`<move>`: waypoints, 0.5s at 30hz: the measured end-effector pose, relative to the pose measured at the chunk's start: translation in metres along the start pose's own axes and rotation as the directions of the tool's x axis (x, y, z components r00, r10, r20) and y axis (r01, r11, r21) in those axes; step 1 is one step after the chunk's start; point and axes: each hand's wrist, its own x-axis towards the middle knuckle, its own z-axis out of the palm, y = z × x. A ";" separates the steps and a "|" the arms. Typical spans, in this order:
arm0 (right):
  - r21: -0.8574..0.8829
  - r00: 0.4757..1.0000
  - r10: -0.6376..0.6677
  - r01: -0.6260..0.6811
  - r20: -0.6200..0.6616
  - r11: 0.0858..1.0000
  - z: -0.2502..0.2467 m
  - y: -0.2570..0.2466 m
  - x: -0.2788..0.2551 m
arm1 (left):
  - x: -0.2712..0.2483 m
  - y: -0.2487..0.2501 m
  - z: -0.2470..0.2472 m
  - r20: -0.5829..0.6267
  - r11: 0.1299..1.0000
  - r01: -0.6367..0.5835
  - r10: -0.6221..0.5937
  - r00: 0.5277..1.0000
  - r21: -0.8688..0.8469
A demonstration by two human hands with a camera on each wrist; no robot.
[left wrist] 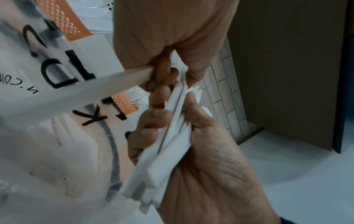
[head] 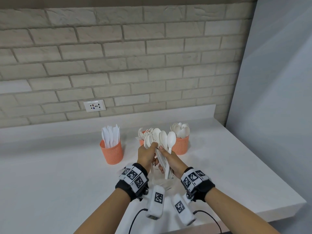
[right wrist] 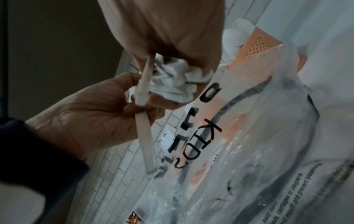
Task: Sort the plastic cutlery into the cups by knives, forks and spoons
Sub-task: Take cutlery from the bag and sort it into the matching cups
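Head view: a bundle of white plastic cutlery (head: 162, 146) is held upright above the counter (head: 50, 166), fingers of the left hand (head: 146, 157) and right hand (head: 173, 163) curled round its handles. Three orange cups are listed beyond: knife cup (head: 111, 152) left, fork cup (head: 142, 141) behind the bundle, spoon cup (head: 180, 145) right. A clear plastic bag (right wrist: 258, 136) is seen below the hands.

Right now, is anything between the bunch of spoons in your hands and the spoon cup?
Nothing visible. Both hands hold the spoons just in front of the spoon cup at back right; its top is open, though already crowded with spoons.
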 end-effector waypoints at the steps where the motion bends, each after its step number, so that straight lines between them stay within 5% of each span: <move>1: -0.014 1.000 -0.010 0.010 0.003 1.000 0.000 0.000 -0.001 | 0.000 -0.001 0.001 -0.008 1.000 -0.009 0.009 1.000 0.004; 8: -0.068 0.999 -0.034 0.036 0.022 0.997 0.000 -0.002 -0.006 | -0.002 -0.004 0.004 -0.031 0.997 -0.052 0.054 0.998 0.058; 15: 0.032 0.999 -0.003 0.004 -0.032 0.999 -0.005 -0.003 -0.005 | 0.002 0.003 0.001 -0.203 0.988 -0.152 0.150 0.968 0.004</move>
